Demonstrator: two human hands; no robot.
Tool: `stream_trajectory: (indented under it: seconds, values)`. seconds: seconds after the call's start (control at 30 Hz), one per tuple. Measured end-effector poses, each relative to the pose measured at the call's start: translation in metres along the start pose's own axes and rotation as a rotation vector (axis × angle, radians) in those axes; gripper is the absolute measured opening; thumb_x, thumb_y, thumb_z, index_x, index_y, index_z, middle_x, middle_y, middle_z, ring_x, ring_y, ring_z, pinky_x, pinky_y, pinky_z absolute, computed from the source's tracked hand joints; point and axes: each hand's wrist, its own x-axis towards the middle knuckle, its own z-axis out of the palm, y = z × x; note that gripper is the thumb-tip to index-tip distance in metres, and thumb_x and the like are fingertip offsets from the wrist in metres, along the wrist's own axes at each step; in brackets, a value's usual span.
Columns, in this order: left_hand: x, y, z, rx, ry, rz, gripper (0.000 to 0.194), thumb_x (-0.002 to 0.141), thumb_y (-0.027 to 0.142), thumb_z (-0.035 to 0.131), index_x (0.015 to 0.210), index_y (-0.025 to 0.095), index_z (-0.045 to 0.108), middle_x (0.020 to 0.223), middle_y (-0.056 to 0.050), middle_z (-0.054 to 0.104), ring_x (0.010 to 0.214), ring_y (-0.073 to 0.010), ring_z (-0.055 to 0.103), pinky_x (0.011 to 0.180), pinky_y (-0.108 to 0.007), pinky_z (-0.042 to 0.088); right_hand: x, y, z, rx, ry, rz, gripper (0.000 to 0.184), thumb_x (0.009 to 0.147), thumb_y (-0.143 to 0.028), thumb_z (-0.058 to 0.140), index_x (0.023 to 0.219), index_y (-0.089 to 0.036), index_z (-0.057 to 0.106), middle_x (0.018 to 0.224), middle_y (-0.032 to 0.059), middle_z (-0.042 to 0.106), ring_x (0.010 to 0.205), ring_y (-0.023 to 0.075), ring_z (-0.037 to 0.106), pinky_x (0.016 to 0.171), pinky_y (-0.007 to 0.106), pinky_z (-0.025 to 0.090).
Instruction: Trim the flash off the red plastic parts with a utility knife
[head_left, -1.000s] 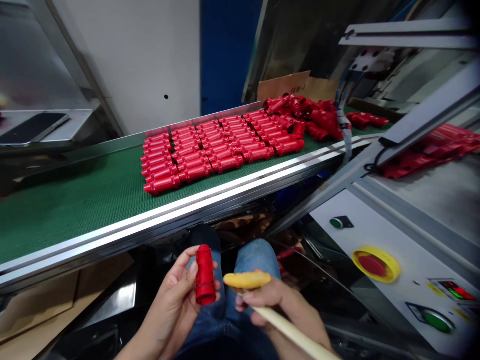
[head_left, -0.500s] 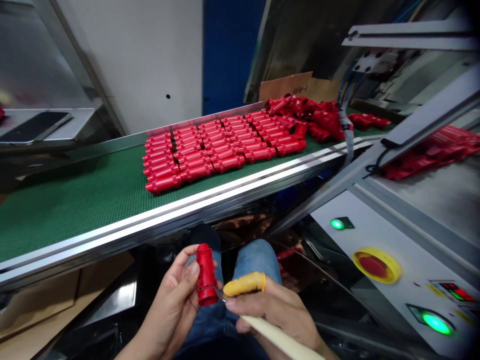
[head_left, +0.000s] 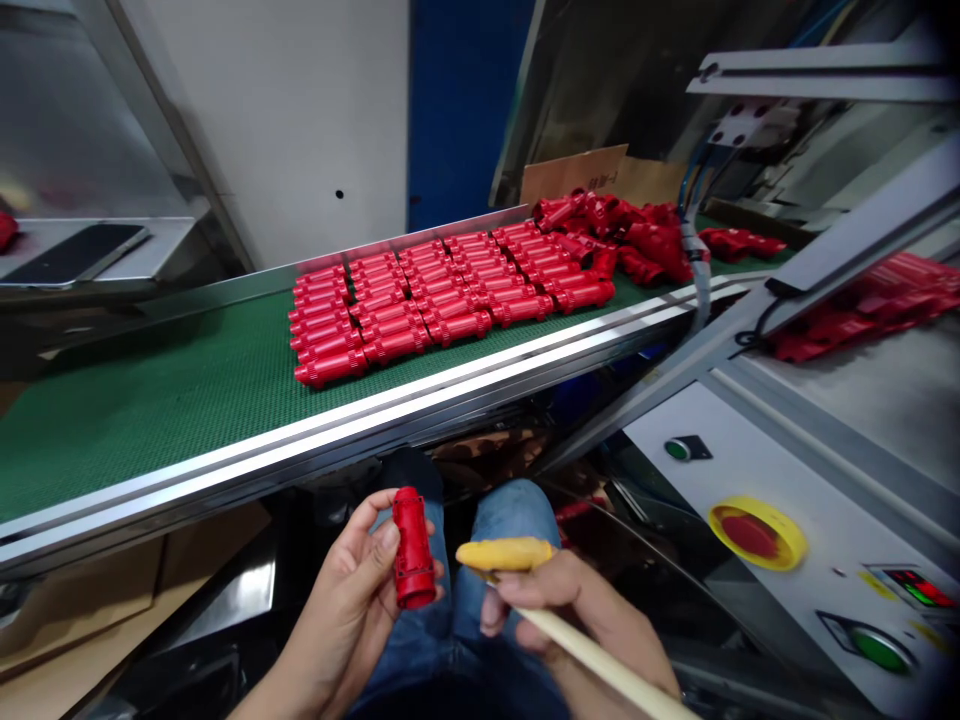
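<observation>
A green conveyor belt (head_left: 150,420) with steel side rails runs across the view. Rows of red moulded cylinders (head_left: 450,310) are laid side by side on it, and a loose heap of the same parts (head_left: 637,235) is piled at its far end. To the right, a grey control panel (head_left: 750,470) is fitted with a red stop button (head_left: 750,535) ringed in yellow and a green push button (head_left: 879,650). A phone (head_left: 75,253) is laid on a metal shelf at the far left.

Below the belt, a single red cylinder (head_left: 413,550) is held upright above the person's jeans (head_left: 510,530) by the left hand (head_left: 337,600), with the fingers curled behind it and the thumb pressed against its side. The right hand (head_left: 585,620) is closed on a pale tool handle (head_left: 592,650), which is pinched between thumb and fingers. A yellow finger cot (head_left: 504,554) is worn on the forefinger, just beside the cylinder. The tool's tip cannot be made out.
</observation>
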Motion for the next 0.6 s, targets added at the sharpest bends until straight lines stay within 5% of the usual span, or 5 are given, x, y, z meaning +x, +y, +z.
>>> stream_trajectory:
  seconds: [0.07, 0.23, 0.6]
  values:
    - [0.0004, 0.0007, 0.0012, 0.002, 0.005, 0.002, 0.037, 0.095, 0.025, 0.071, 0.128, 0.02, 0.056, 0.106, -0.011, 0.074, 0.076, -0.0196, 0.073, 0.068, -0.032, 0.061, 0.0, -0.0018, -0.0018, 0.032, -0.02, 0.031, 0.018, 0.099, -0.017, 0.062, 0.115, -0.025, 0.064, 0.099, 0.0009, 0.075, 0.092, 0.0092, 0.074, 0.086, 0.017, 0.061]
    - [0.0002, -0.0005, 0.0048, -0.045, 0.02, 0.004, 0.039, 0.091, 0.024, 0.076, 0.127, 0.019, 0.06, 0.101, -0.012, 0.076, 0.076, -0.0151, 0.071, 0.065, -0.022, 0.056, 0.0056, 0.0038, -0.0006, -0.198, -0.09, -0.189, 0.028, 0.085, -0.006, 0.075, 0.11, -0.019, 0.073, 0.094, 0.0047, 0.076, 0.088, 0.0105, 0.073, 0.082, 0.015, 0.061]
    - [-0.0013, 0.0003, 0.005, -0.037, -0.008, 0.005, 0.035, 0.094, 0.023, 0.072, 0.126, 0.02, 0.059, 0.099, -0.01, 0.077, 0.078, -0.0143, 0.073, 0.071, -0.022, 0.058, 0.0096, 0.0054, 0.0019, -0.204, -0.134, -0.258, 0.034, 0.087, -0.003, 0.072, 0.118, -0.017, 0.07, 0.099, 0.0055, 0.073, 0.085, 0.0075, 0.071, 0.079, 0.012, 0.06]
